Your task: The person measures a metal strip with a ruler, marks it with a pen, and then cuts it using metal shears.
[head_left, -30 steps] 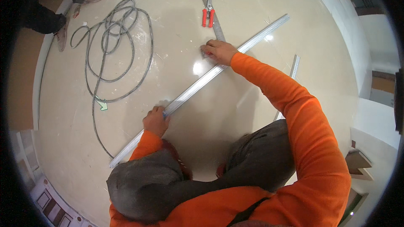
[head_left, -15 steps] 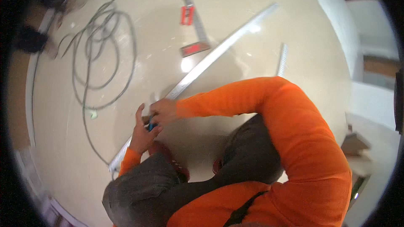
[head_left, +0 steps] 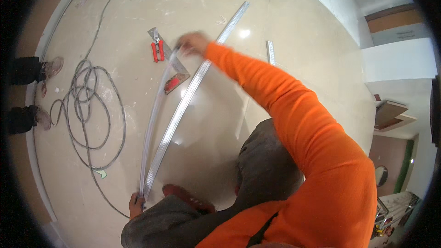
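Between my hands stretches a pale, bowed strip [head_left: 155,105], seemingly a tape measure's blade. My left hand [head_left: 136,200] is closed around its lower end, beside the near end of a long perforated metal profile [head_left: 183,103]; a small bluish part shows at the fingers. Farther out, my blurred right hand [head_left: 195,44] pinches the strip's upper end, just left of the profile. Close to that hand, red-handled snips [head_left: 157,51] lie against a metal square [head_left: 177,82] with a red-marked stock.
A dark cable [head_left: 123,124] lies in loose loops at the left. Beyond it stand another person's feet [head_left: 43,118] by the wall. A shorter metal profile [head_left: 270,53] rests to the right. A pale green scrap [head_left: 102,173] is beside the cable.
My hands, close together before at the metal profile, are now far apart. The right moved up and away, drawing out the strip; the left moved down toward the profile's near end.
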Motion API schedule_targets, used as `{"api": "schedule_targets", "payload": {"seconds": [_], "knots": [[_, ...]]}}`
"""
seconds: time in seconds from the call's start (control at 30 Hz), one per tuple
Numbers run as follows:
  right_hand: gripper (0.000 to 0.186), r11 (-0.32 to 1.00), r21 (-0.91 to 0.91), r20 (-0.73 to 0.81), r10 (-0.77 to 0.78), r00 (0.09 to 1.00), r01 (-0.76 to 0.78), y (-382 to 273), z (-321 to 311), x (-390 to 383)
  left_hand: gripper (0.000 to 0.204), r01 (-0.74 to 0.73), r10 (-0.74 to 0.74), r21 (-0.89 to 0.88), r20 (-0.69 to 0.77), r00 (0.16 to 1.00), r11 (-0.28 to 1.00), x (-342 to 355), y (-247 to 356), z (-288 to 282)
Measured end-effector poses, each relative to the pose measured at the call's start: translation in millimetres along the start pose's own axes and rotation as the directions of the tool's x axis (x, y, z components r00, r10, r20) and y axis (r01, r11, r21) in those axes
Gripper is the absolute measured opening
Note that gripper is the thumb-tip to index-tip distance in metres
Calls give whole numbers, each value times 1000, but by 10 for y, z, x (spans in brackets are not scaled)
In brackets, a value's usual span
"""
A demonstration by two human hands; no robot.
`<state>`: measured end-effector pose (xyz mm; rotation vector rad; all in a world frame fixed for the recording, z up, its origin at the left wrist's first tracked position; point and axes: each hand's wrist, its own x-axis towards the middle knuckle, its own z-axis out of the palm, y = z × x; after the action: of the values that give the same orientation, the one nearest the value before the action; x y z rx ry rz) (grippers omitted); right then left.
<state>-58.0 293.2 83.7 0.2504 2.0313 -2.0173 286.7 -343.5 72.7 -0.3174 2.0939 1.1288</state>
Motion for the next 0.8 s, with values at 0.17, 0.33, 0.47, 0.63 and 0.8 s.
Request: {"api": "schedule_targets", "payload": {"seconds": [0.17,0.33,0.47,0.63,0.8], "knots": [[19,948,318,-558,202,804,-18,-91,-973,-99,18,23,-23,13,-44,999,1000,-302,-1076,-169],[34,958,4,-471,255,845,-287,638,18,-486,16,-2,11,160,-59,998,987,117,-416,128],[42,875,347,-384,461,800,-338,963,333,-560,27,-66,81,129,-110,991,989,384,367,380],[38,904,302,-529,423,735,-303,864,-534,-125,26,59,30,313,-272,962,948,242,290,267],[34,909,371,-746,414,522,-192,1075,-1330,33,34,372,-304,301,-251,919,878,-82,-452,-75]]}}
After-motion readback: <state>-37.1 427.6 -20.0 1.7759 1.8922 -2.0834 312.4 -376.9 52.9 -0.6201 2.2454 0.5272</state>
